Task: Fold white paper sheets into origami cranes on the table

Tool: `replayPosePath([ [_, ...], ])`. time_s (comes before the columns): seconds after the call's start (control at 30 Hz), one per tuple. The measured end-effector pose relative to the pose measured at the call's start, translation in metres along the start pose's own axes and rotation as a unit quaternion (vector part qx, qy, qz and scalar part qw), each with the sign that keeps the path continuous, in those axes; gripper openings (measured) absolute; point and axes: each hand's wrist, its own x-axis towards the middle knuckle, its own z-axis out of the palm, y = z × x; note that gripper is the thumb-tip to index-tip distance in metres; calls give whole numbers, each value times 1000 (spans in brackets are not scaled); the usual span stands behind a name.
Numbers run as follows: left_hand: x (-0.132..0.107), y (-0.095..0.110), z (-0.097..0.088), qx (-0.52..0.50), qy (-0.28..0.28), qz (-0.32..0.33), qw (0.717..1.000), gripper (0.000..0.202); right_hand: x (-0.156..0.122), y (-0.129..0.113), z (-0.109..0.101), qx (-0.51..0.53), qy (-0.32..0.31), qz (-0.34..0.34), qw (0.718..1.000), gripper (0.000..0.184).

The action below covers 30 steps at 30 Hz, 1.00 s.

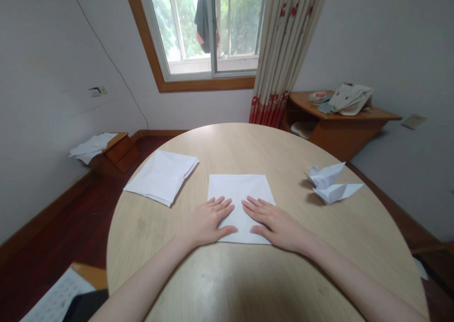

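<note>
A square white sheet of paper lies flat on the round wooden table, straight in front of me. My left hand rests palm down on the sheet's near left part, fingers stretched out and together. My right hand lies flat on the near right part, fingers also extended. The fingertips of both hands point toward each other near the sheet's middle. Neither hand holds anything.
A stack of white sheets lies on the table's left. Two folded paper figures sit at the right. A wooden corner desk with a bag stands beyond, a low cabinet at left, a curtain by the window.
</note>
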Motion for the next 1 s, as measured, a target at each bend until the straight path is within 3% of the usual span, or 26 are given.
replayPosePath([
  [0.17, 0, 1, -2, -63, -50, 8, 997, 98, 0, 3, -2, 45, -19, 4, 999, 52],
  [0.33, -2, 0, 1, -95, -39, 37, 994, 101, 1, 3, -1, 52, -4, 19, 998, 57],
  [0.6, -4, -1, -8, -145, -37, 76, 986, 54, 0, 6, -5, 74, 8, 24, 997, 52],
  [0.8, -5, -1, -10, -244, -24, 55, 968, 22, -1, 13, -11, 137, 17, 12, 990, 47],
  [1.0, -5, 0, -11, -391, -39, -4, 920, 18, -2, 15, -17, 255, 19, 5, 967, 60],
])
